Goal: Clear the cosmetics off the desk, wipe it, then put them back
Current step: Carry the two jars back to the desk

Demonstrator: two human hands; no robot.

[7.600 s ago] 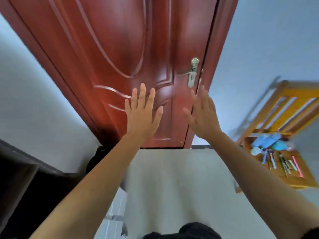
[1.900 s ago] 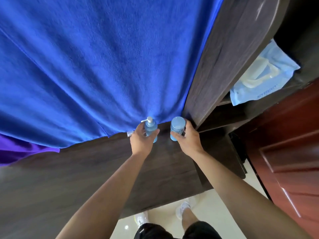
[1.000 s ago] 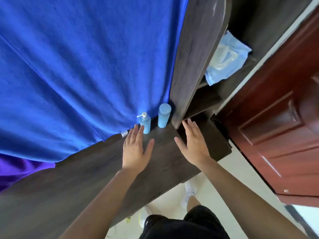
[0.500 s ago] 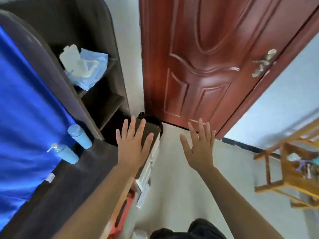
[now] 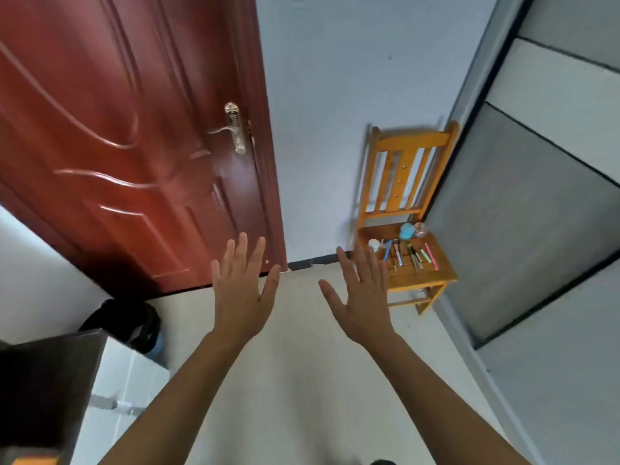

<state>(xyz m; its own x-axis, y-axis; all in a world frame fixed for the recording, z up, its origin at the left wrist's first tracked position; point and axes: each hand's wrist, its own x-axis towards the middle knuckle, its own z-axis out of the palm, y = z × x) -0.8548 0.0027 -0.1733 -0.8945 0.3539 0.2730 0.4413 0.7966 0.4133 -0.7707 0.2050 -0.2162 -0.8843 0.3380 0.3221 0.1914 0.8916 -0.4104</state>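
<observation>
A: Where is the camera sitting?
B: It is riding on the person's head, looking forward and down. The bare left hand (image 5: 240, 297) and bare right hand (image 5: 364, 300) are hovering close before it, with the reddish-brown panelled wooden door (image 5: 134, 146) standing farther off.

Left hand (image 5: 240, 297), right hand (image 5: 364, 303) and forearms (image 5: 188, 380) bare.

door (image 5: 134, 146): 10 o'clock, behind bag.
chair (image 5: 421, 276): 1 o'clock, against wall, right of door.
cosmetics (image 5: 401, 253): on chair seat.
desk (image 5: 43, 380): 8 o'clock, corner only.
bag (image 5: 124, 317): 9 o'clock, on floor, between desk and door.
</observation>
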